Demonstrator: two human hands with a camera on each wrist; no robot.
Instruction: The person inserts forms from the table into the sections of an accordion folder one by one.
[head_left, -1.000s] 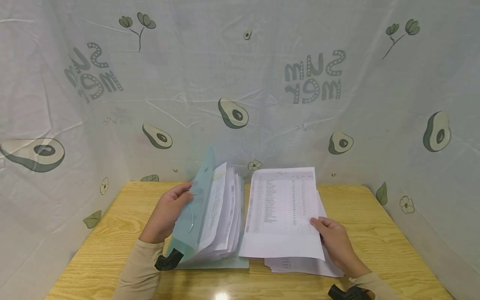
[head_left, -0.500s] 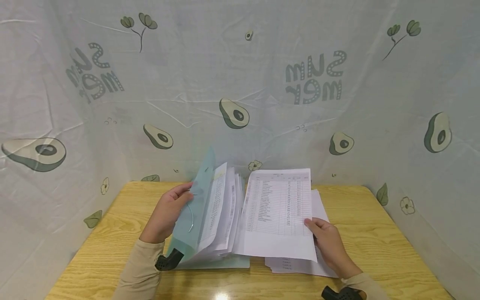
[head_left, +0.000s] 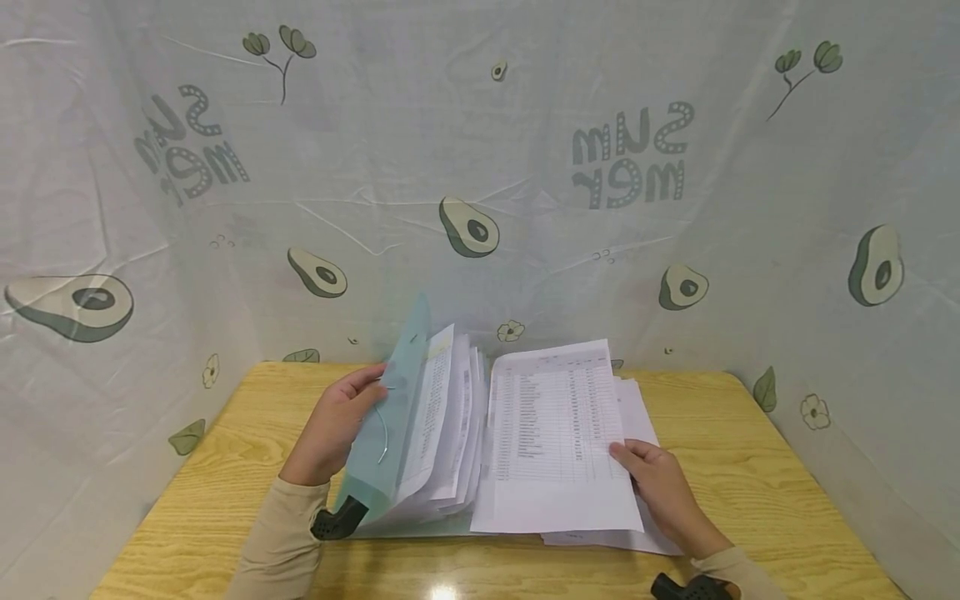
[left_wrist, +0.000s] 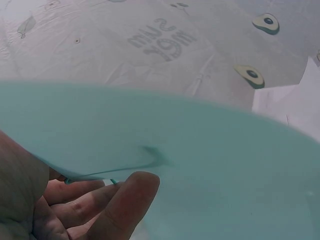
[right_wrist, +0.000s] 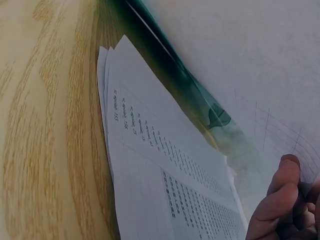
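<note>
A light-green plastic folder (head_left: 384,433) stands with its cover raised on the left, a sheaf of printed papers (head_left: 450,425) fanned inside it. My left hand (head_left: 337,421) pinches that cover near its outer edge, beside a thin cord fastener (head_left: 386,437). In the left wrist view the thumb (left_wrist: 132,200) lies against the green plastic. My right hand (head_left: 660,479) pinches the right edge of a printed table sheet (head_left: 555,433), held tilted above a stack of papers (head_left: 637,408). The right wrist view shows this stack from the side, fingertips (right_wrist: 285,177) on the raised sheet.
Everything lies on a yellow wood-grain table (head_left: 750,467). Behind and around it hangs a pale cloth (head_left: 390,150) printed with avocados and lettering. Black wrist devices (head_left: 339,519) sit on both sleeves.
The right hand has moved the sheet left toward the folder, then dipped its lower edge slightly over the folder's right side. The left hand and cover stay put.
</note>
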